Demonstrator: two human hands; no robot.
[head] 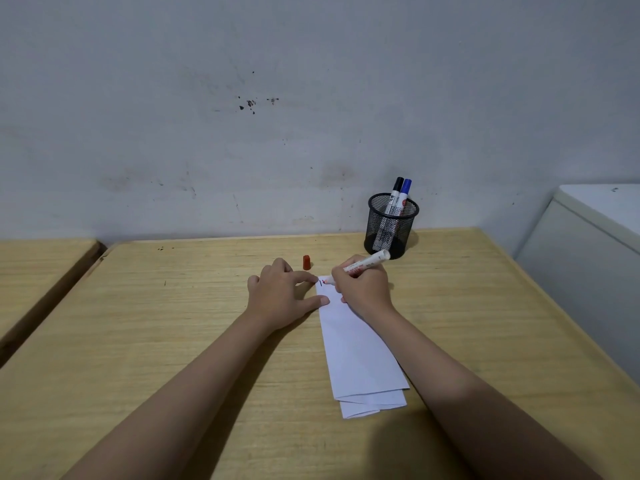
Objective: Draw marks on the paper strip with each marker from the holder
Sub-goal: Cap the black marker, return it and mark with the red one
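A folded white paper strip [360, 355] lies lengthwise on the wooden table [173, 323]. My right hand [363, 289] grips an uncapped red marker [367, 263], its tip touching the strip's far end beside a short dark line and a small red mark. My left hand [280, 292] rests flat, thumb and forefinger pressing the strip's far left edge. The red cap [306, 262] stands on the table just beyond my left hand. A black mesh holder [391, 225] at the back holds a black-capped marker [394, 195] and a blue-capped marker [404, 194].
A grey stained wall rises right behind the table. A second wooden table [38, 268] stands at the left across a narrow gap. A white cabinet [588, 244] stands at the right past the table edge.
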